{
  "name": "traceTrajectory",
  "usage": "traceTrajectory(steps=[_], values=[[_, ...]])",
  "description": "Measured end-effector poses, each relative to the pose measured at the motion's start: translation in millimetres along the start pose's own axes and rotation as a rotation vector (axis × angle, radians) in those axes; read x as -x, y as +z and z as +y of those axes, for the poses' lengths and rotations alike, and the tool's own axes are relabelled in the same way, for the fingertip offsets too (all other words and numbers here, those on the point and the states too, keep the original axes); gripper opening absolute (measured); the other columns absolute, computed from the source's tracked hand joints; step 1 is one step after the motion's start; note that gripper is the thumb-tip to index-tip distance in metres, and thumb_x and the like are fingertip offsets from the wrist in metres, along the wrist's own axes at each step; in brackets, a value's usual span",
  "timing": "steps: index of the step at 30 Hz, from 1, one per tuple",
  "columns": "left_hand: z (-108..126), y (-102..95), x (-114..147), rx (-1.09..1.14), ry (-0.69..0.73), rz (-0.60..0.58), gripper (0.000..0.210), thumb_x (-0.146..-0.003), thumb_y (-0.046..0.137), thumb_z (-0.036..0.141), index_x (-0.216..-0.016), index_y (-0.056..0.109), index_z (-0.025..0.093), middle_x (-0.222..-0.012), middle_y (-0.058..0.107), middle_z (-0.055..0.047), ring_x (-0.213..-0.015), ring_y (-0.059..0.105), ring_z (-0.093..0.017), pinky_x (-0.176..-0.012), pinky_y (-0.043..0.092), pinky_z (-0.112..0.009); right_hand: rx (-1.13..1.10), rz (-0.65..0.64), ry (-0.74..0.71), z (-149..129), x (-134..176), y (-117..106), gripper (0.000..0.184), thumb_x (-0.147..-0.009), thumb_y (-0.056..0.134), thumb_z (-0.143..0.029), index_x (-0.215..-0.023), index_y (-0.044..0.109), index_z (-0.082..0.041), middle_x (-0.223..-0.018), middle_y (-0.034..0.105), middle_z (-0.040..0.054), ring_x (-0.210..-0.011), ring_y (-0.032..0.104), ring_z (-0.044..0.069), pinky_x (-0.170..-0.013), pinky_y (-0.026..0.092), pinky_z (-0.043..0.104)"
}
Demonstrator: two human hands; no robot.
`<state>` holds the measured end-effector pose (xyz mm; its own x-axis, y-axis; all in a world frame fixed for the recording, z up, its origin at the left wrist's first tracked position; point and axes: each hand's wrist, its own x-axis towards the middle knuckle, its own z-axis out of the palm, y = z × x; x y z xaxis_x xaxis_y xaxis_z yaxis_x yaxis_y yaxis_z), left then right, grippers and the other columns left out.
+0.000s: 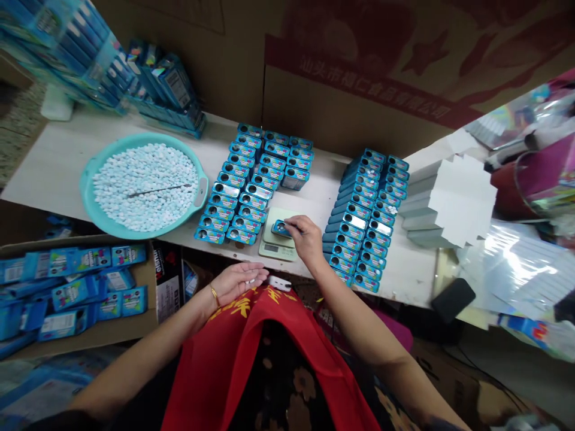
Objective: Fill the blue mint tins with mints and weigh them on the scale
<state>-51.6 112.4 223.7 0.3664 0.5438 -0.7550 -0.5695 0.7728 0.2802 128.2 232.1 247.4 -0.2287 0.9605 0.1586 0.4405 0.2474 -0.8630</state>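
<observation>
Tin: a small blue tin (279,228) is lying on the scale (287,252), just left of the right hand's fingertips and beyond the left hand.
Right hand: the right hand (306,238) is reaching in from the right, its fingertips drawn narrow at the tin's right end; whether they are gripping the tin or something small over it, I cannot tell.
Left hand: the left hand (238,282) is resting palm up near the table edge, fingers loosely extended, with a few small white pieces (250,281) lying on it.
Tin rows: blue tins are standing close together on both sides of the scale, the left rows (247,222) just beside it and the right rows (353,231) past the right hand.
Basin: a turquoise basin (87,193) is sitting at the table's left, holding many white pellets (135,170) with a thin dark stick (162,190) lying across them.
Below: a cardboard box (150,302) is holding blue packs (76,293).
Far right: a black phone (453,299) is lying near the table edge.
</observation>
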Motion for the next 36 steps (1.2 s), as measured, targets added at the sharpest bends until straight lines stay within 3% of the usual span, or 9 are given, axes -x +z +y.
traceTrajectory(steps=[6,10,15,19,22,26,31,34,36], values=[[14,11.1,-14,0.233,-0.004,-0.003,0.028,-0.082,0.048,0.029,-0.09,0.061,0.006,-0.084,0.064,-0.014,-0.073,0.061,-0.016,-0.06,0.049,-0.023,-0.028,-0.295,-0.136,-25,20,-2,0.02,-0.08,0.052,-0.022,-0.098,0.061,-0.021,-0.095,0.062,0.0042,-0.092,0.056,0.014,-0.083,0.044,0.029],[21,5.3,-15,0.241,-0.002,0.116,0.023,-0.081,0.049,0.025,-0.071,0.059,0.006,-0.063,0.057,-0.007,-0.05,0.05,-0.007,-0.036,0.033,-0.013,0.279,-0.097,-0.084,0,11,-28,0.03,-0.079,0.053,-0.03,-0.107,0.056,-0.018,-0.104,0.057,0.0095,-0.1,0.05,0.02,-0.088,0.041,0.037],[18,-19.4,-6,0.264,0.017,0.212,0.019,-0.081,0.047,0.019,-0.07,0.056,0.007,-0.062,0.053,-0.005,-0.05,0.048,-0.006,-0.036,0.032,-0.012,0.487,-0.356,-0.061,30,2,-35,0.057,-0.07,0.061,-0.037,-0.12,0.043,-0.018,-0.117,0.046,0.0116,-0.106,0.043,0.026,-0.085,0.04,0.042],[15,-31.4,1,0.252,0.033,0.287,0.019,-0.082,0.046,0.019,-0.07,0.056,0.007,-0.061,0.052,-0.005,-0.049,0.047,-0.006,-0.036,0.033,-0.013,0.549,-0.413,-0.008,30,6,-19,0.049,-0.072,0.058,-0.029,-0.117,0.043,-0.02,-0.112,0.047,0.0098,-0.099,0.045,0.025,-0.081,0.042,0.039],[13,-36.9,3,0.245,0.043,0.34,0.019,-0.081,0.047,0.02,-0.07,0.056,0.008,-0.062,0.053,-0.005,-0.048,0.047,-0.006,-0.036,0.033,-0.013,0.549,-0.382,-0.008,32,-2,-16,0.036,-0.075,0.052,-0.023,-0.111,0.047,-0.02,-0.102,0.051,0.0078,-0.093,0.045,0.022,-0.08,0.042,0.036],[9,-44.1,3,0.19,0.096,0.41,0.012,-0.077,0.055,0.019,-0.075,0.059,0.008,-0.063,0.053,-0.003,-0.047,0.046,-0.005,-0.035,0.031,-0.013,0.549,-0.192,-0.009,49,-39,-12,0.037,-0.075,0.051,-0.022,-0.111,0.047,-0.018,-0.102,0.052,0.0083,-0.093,0.045,0.022,-0.08,0.042,0.035],[5,-47.1,-2,0.112,0.116,0.344,0.018,-0.068,0.064,0.017,-0.085,0.062,0.01,-0.061,0.051,0.0,-0.046,0.044,-0.004,-0.035,0.028,-0.013,0.566,-0.088,0.027,71,-96,10,0.037,-0.075,0.049,-0.017,-0.113,0.049,-0.018,-0.108,0.052,0.0092,-0.098,0.045,0.021,-0.082,0.042,0.034],[6,-41.7,-8,0.036,0.076,0.306,0.027,-0.064,0.067,0.016,-0.091,0.063,0.013,-0.06,0.052,0.001,-0.044,0.042,-0.003,-0.035,0.026,-0.013,0.58,-0.056,-0.004,75,-94,-3,0.041,-0.078,0.047,-0.018,-0.119,0.046,-0.018,-0.114,0.05,0.0098,-0.102,0.044,0.02,-0.084,0.041,0.035],[7,-34.0,-15,-0.049,0.049,0.278,0.032,-0.063,0.067,0.016,-0.095,0.062,0.013,-0.057,0.052,0.002,-0.041,0.04,-0.003,-0.035,0.025,-0.013,0.598,-0.017,-0.042,72,-66,-30,0.036,-0.081,0.046,-0.022,-0.116,0.048,-0.017,-0.111,0.052,0.0099,-0.102,0.045,0.02,-0.085,0.04,0.035]])
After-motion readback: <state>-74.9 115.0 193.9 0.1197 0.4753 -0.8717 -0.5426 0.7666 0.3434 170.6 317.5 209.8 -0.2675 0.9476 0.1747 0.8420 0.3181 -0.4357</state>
